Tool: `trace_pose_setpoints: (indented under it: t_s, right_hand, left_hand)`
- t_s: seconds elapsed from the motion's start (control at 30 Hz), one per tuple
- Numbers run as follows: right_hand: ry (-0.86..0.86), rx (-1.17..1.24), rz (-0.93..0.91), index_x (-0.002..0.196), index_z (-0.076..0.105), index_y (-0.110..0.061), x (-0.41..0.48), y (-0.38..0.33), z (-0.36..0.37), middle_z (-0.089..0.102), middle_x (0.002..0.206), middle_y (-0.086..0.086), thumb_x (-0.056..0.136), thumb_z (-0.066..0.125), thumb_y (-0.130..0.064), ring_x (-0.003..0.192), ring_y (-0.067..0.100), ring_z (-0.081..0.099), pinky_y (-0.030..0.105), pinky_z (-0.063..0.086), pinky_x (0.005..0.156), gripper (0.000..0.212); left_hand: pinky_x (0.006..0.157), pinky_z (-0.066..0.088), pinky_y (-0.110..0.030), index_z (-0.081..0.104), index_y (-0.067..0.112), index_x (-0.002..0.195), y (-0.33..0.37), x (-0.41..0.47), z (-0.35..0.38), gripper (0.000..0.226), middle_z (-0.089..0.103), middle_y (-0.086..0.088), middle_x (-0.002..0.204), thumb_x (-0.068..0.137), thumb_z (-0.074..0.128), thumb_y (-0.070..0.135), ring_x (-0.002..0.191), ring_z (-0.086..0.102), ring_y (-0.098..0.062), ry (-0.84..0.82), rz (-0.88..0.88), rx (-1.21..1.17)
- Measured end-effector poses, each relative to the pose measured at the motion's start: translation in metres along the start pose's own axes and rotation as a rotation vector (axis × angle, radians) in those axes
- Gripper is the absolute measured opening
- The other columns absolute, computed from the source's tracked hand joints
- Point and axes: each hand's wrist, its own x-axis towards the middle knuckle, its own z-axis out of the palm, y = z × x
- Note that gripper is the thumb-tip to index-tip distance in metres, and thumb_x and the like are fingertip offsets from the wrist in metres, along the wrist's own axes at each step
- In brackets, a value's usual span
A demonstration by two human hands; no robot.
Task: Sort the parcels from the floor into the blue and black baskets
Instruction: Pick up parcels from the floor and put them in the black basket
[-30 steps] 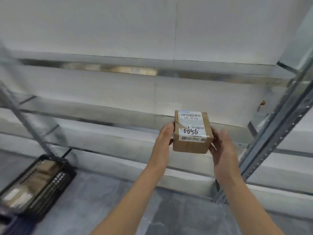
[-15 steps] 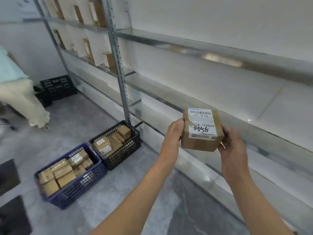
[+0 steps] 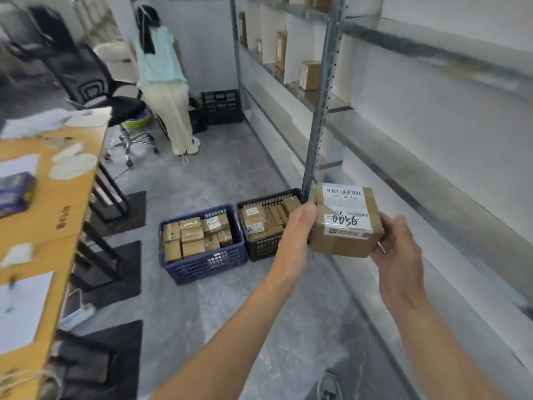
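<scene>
Floor (image 3: pixel 219 180): grey, smooth, marbled with pale veins and faintly glossy; dark square mats (image 3: pixel 115 267) lie along the desk side
Room: a narrow aisle with a desk (image 3: pixel 57 203) on the left and shelving (image 3: pixel 323 105) on the right; at the far end a person in a pale top (image 3: pixel 164 90) stands by an office chair (image 3: pixel 95 90) and black crates (image 3: pixel 222 106)
Shelving: grey perforated steel upright and flat metal shelves against a white wall
Desk: tan top strewn with white papers
Parcel (image 3: pixel 346 223): squat brown cardboard box, taped, with a white barcode label and handwritten digits on top; held in the air between both hands, in front of the black basket's right end
Left hand (image 3: pixel 297 226): fingers curled against the parcel's left side
Right hand (image 3: pixel 401 255): cups the parcel's lower right corner, fingers wrapped beneath
Blue basket (image 3: pixel 202 267): rectangular plastic lattice on the floor, packed with brown parcels
Black basket (image 3: pixel 265 246): same lattice, just right of the blue one at the foot of the upright, also holding parcels
</scene>
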Motion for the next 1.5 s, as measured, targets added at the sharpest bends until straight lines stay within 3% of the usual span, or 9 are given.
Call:
trace_pose_setpoints:
  t_s: [0.17, 0.33, 0.5, 0.67, 0.77, 0.9, 1.0, 1.43, 1.5]
  right_hand:
    - [-0.147, 0.020, 0.051, 0.102, 0.082, -0.028, 0.065, 0.017, 0.005, 0.080, 0.112, -0.006, 0.112, 0.039, -0.038, 0.108, 0.008, 0.071, 0.034, 0.048, 0.098, 0.045]
    - [-0.306, -0.031, 0.105, 0.103, 0.083, -0.037, 0.114, 0.030, 0.003, 0.079, 0.112, -0.008, 0.081, 0.064, -0.078, 0.105, 0.006, 0.070, 0.032, 0.049, 0.095, 0.050]
    - [-0.321, -0.041, 0.184, 0.101, 0.082, -0.030, 0.150, 0.047, 0.007, 0.080, 0.104, -0.011, 0.111, 0.042, -0.038, 0.099, 0.002, 0.072, 0.032, 0.047, 0.095, 0.041]
    - [-0.323, -0.080, 0.260, 0.121, 0.073, -0.024, 0.191, 0.073, 0.022, 0.078, 0.119, -0.005, 0.086, 0.055, -0.066, 0.114, 0.009, 0.070, 0.037, 0.048, 0.105, 0.057]
    - [-0.305, -0.110, 0.292, 0.121, 0.075, -0.025, 0.222, 0.098, 0.037, 0.077, 0.121, -0.002, 0.109, 0.044, -0.048, 0.119, 0.015, 0.068, 0.038, 0.047, 0.104, 0.041]
    - [-0.245, -0.177, 0.331, 0.107, 0.081, -0.035, 0.268, 0.123, 0.072, 0.079, 0.113, -0.006, 0.102, 0.048, -0.056, 0.108, 0.008, 0.071, 0.034, 0.048, 0.096, 0.040]
    - [-0.212, -0.225, 0.366, 0.116, 0.077, -0.029, 0.303, 0.146, 0.095, 0.079, 0.117, -0.005, 0.113, 0.038, -0.040, 0.114, 0.012, 0.071, 0.038, 0.048, 0.101, 0.041]
    - [-0.144, -0.313, 0.605, 0.125, 0.072, -0.025, 0.436, 0.235, 0.151, 0.079, 0.117, -0.006, 0.112, 0.039, -0.041, 0.113, 0.007, 0.071, 0.032, 0.049, 0.097, 0.039]
    - [-0.167, -0.323, 0.643, 0.129, 0.071, -0.023, 0.466, 0.257, 0.151, 0.078, 0.118, -0.005, 0.112, 0.040, -0.039, 0.115, 0.010, 0.070, 0.031, 0.049, 0.097, 0.039]
  left_hand:
    - [0.117, 0.041, -0.049, 0.067, 0.038, 0.131, -0.018, 0.044, 0.005, 0.056, 0.069, 0.007, 0.134, 0.094, 0.042, 0.072, 0.129, 0.061, -0.014, 0.179, -0.019, 0.002]
    - [0.115, 0.043, -0.044, 0.068, 0.035, 0.129, -0.034, 0.078, 0.016, 0.046, 0.070, 0.006, 0.132, 0.104, 0.040, 0.061, 0.126, 0.062, -0.013, 0.323, -0.038, -0.033]
    - [0.111, 0.046, -0.039, 0.072, 0.032, 0.119, -0.045, 0.103, 0.018, 0.038, 0.069, 0.010, 0.128, 0.107, 0.039, 0.047, 0.120, 0.062, -0.003, 0.377, -0.103, -0.028]
    - [0.106, 0.045, -0.030, 0.067, 0.032, 0.130, -0.061, 0.148, 0.001, 0.038, 0.069, 0.013, 0.130, 0.111, 0.038, 0.047, 0.119, 0.062, 0.002, 0.385, -0.169, -0.039]
    - [0.109, 0.045, -0.032, 0.066, 0.032, 0.132, -0.075, 0.184, -0.017, 0.038, 0.071, 0.018, 0.126, 0.111, 0.038, 0.044, 0.120, 0.062, 0.001, 0.360, -0.222, -0.054]
    - [0.107, 0.046, -0.030, 0.066, 0.032, 0.131, -0.098, 0.248, -0.051, 0.035, 0.072, 0.017, 0.124, 0.111, 0.040, 0.044, 0.116, 0.064, 0.002, 0.357, -0.301, -0.104]
    - [0.113, 0.044, -0.034, 0.065, 0.031, 0.134, -0.117, 0.296, -0.077, 0.038, 0.071, 0.016, 0.127, 0.108, 0.044, 0.050, 0.120, 0.063, 0.000, 0.339, -0.360, -0.117]
    - [0.098, 0.045, -0.026, 0.060, 0.028, 0.133, -0.177, 0.445, -0.139, 0.035, 0.068, 0.011, 0.129, 0.108, 0.044, 0.048, 0.117, 0.062, 0.000, 0.289, -0.599, -0.096]
    - [0.108, 0.044, -0.034, 0.059, 0.028, 0.133, -0.193, 0.472, -0.143, 0.047, 0.067, 0.011, 0.131, 0.102, 0.046, 0.061, 0.124, 0.059, -0.005, 0.291, -0.641, -0.069]
